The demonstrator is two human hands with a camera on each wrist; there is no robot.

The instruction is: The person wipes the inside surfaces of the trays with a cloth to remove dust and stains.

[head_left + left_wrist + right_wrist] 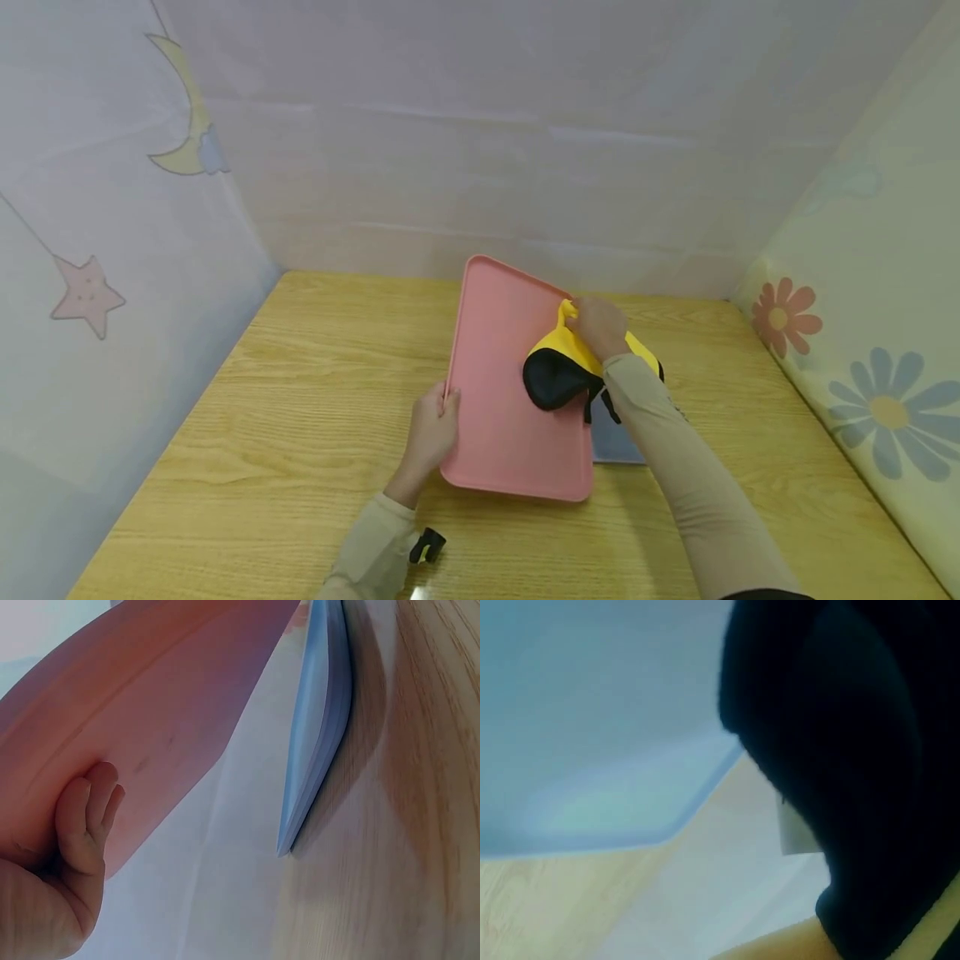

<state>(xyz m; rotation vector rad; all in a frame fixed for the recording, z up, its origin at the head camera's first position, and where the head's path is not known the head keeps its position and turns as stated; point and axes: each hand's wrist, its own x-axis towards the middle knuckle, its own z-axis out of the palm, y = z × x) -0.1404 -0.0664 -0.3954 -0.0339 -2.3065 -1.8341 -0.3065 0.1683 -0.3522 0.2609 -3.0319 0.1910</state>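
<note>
My left hand grips the left edge of a pink tray, thumb over the rim. The left wrist view shows its fingers against the tray's underside. The tray is tilted, its far end raised. Over its right side, my right hand holds a soft yellow-and-black item by its yellow top. That item has a rounded, cup-like black side and short black ends hanging down; its exact kind I cannot tell. Black fuzzy fabric fills much of the right wrist view. Partly hidden behind them lies a blue tray.
The wooden table extends around the trays. A plain pale backdrop rises behind it. Patterned sheets with a moon and flowers stand along both sides. A small black piece sits by the left cuff.
</note>
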